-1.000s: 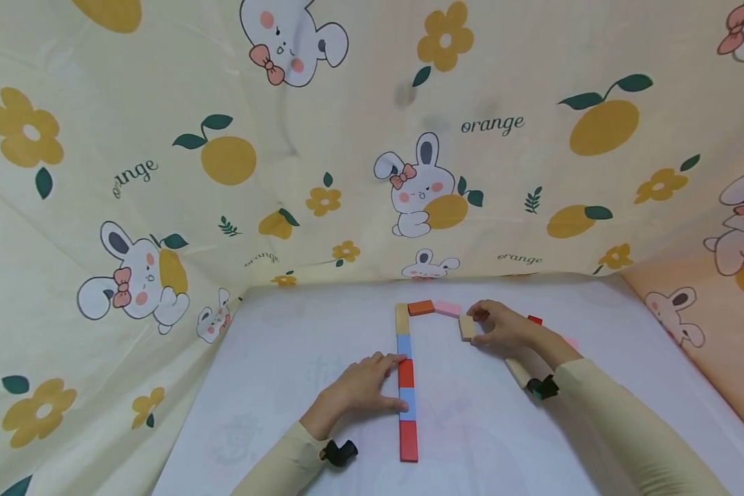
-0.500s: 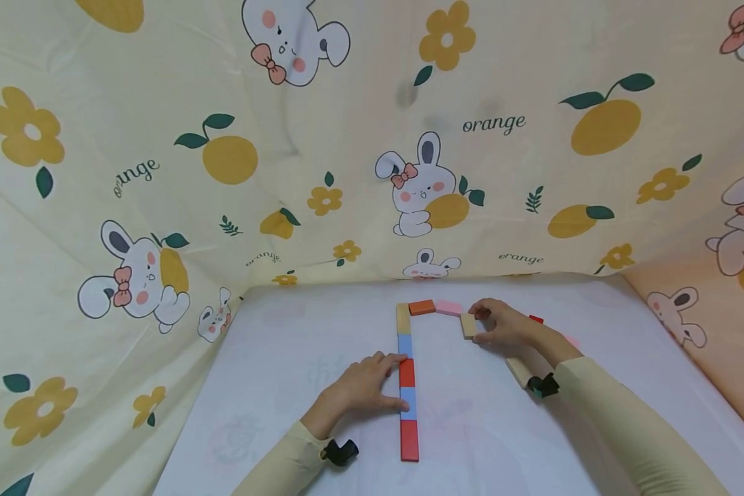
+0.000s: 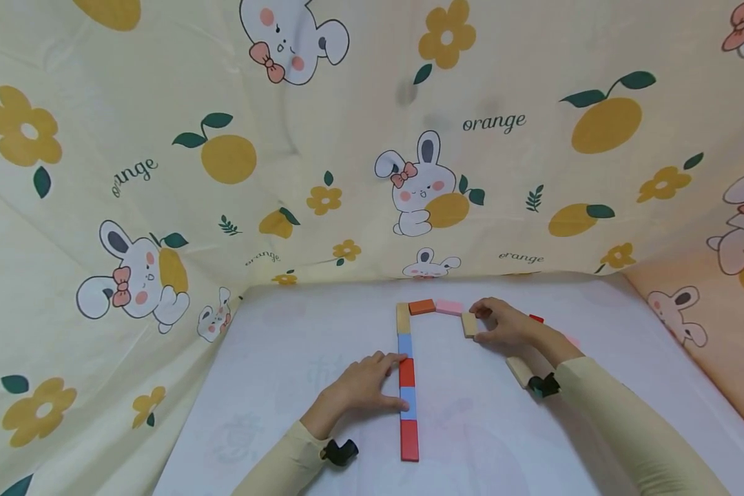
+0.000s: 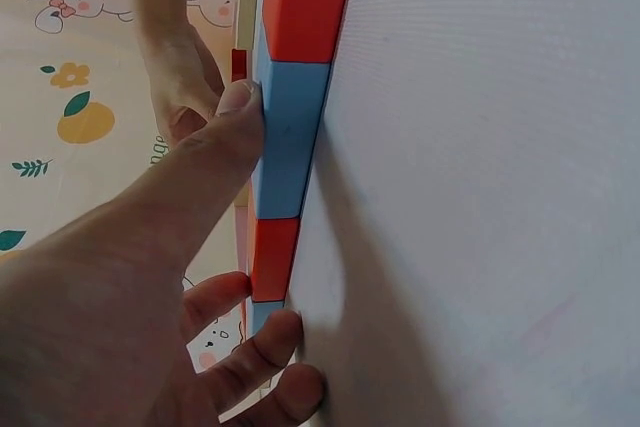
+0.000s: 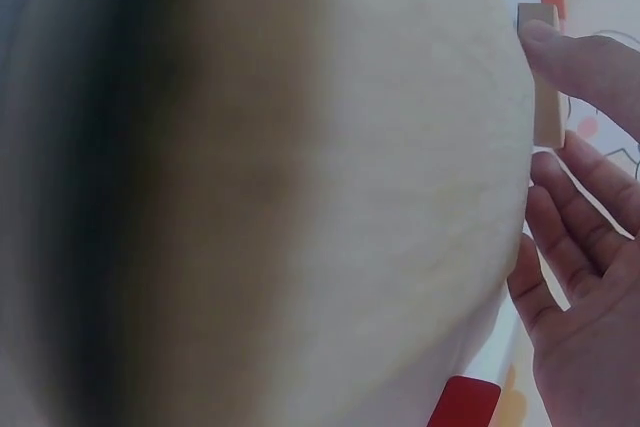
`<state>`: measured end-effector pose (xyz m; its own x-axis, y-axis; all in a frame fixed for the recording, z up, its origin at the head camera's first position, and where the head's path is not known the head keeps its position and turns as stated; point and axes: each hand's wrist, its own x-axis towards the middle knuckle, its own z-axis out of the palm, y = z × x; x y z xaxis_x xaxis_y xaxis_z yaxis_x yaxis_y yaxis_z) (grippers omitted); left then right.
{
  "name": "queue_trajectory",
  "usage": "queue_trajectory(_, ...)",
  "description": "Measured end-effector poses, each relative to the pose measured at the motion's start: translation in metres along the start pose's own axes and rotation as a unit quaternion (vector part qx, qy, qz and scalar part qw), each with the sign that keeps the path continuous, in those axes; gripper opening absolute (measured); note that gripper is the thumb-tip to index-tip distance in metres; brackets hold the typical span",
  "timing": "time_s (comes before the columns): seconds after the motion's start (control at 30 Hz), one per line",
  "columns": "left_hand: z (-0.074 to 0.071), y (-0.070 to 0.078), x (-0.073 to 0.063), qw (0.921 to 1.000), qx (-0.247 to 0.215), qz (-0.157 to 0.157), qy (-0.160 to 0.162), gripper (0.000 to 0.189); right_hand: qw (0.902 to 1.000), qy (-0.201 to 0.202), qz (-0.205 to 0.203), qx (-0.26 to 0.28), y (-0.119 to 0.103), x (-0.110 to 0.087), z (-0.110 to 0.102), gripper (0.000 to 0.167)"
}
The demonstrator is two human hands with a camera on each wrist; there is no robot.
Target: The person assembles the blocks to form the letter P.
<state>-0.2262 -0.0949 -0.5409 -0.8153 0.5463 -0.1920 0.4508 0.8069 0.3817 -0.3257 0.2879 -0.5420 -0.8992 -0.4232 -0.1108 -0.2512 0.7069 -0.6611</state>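
My right hand (image 3: 502, 324) pinches a plain wooden block (image 3: 469, 325) by its ends, thumb at the near end and index finger at the far end. That block lies just below the right end of a pink block (image 3: 449, 308); whether they touch is hard to tell. Left of the pink one is an orange block (image 3: 421, 307), meeting the top of a straight column. The column runs from a wooden block (image 3: 403, 318) through blue and red blocks to a red block (image 3: 409, 441). My left hand (image 3: 356, 386) rests along its left side, its thumb touching a blue block (image 4: 290, 137).
Beyond my right hand lie a red block (image 3: 536, 319) and a pink block (image 3: 572, 341), partly hidden. Another wooden block (image 3: 518, 372) lies by the right wrist. A patterned cloth (image 3: 347, 138) rises behind the white tabletop (image 3: 273, 344).
The wooden block in my right hand has shifted very slightly away from me, closer to the pink block. My left hand and the column stay where they were.
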Motion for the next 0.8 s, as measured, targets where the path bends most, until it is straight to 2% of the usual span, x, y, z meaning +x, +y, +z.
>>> queue_trajectory(0.2,-0.0004,0.0006,-0.0001,1.0000,-0.001,0.000,0.001,0.095,1.0000,0.002,0.002,0.000,-0.0001,0.0009,0.0006,0.062)
queue_trajectory(0.57,0.0001,0.0008,0.0000,1.0000,0.000,0.000,0.001,0.096,0.9996,0.008,-0.028,-0.005,-0.0004,-0.0012,0.0007,0.061)
queue_trajectory(0.8,-0.0002,0.0009,-0.0008,1.0000,-0.007,-0.002,0.000,0.095,0.9996,0.006,-0.027,-0.003,0.0007,-0.0010,0.0011,0.061)
